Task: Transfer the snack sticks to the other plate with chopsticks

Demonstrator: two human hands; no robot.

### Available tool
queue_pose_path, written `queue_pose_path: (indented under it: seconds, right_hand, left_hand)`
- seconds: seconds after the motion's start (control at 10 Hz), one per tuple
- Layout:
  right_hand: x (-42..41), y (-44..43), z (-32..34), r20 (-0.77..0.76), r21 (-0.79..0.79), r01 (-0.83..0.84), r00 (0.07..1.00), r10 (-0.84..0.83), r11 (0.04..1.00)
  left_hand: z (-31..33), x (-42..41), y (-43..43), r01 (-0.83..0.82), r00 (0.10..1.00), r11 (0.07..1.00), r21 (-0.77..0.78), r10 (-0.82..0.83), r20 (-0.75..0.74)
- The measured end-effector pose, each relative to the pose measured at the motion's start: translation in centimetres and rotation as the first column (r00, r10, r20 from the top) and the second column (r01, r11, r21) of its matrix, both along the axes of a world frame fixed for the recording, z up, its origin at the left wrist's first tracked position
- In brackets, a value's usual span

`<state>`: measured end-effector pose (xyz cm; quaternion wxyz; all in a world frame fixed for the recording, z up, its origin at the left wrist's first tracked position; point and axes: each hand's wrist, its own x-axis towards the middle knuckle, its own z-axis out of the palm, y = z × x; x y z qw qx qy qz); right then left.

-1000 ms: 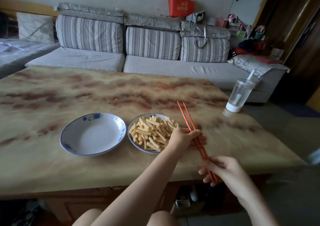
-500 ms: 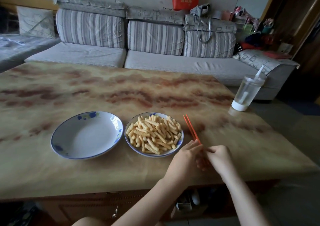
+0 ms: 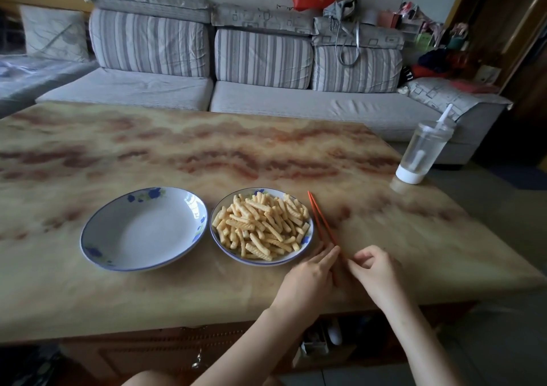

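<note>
Head view | chopsticks lie on table beside plate of snack sticks | left hand fingers straight, resting on them | right hand curled, hold undeterminable

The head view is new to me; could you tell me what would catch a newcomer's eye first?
First, the plate heaped with pale snack sticks on the marbled table, with an empty blue-rimmed plate just to its left. Next, the orange chopsticks running along the full plate's right side, where the left hand and right hand meet at their near end.
</note>
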<state>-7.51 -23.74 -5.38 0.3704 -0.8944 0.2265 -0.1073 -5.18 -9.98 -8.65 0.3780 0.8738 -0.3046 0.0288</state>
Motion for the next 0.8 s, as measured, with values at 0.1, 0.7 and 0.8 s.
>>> queue_pose_path:
  seconds: [0.1, 0.7, 0.8]
  right_hand:
    - [-0.2, -0.3, -0.3, 0.035, 0.039, -0.005, 0.999, 0.003, 0.999]
    - [-0.5, -0.5, -1.0, 0.070, 0.215, -0.037, 0.997, 0.022, 0.976]
    - [-1.1, -0.5, -0.2, 0.109, 0.201, -0.028, 0.994, 0.006, 0.979]
  left_hand:
    - [0.2, -0.2, 0.2, -0.008, 1.000, 1.000, -0.015, 0.008, 0.000]
    - [0.4, 0.3, 0.8, 0.030, 1.000, 0.997, -0.071, -0.030, 0.001]
    - [0.6, 0.0, 0.8, 0.074, 0.996, 0.987, -0.146, -0.079, -0.029]
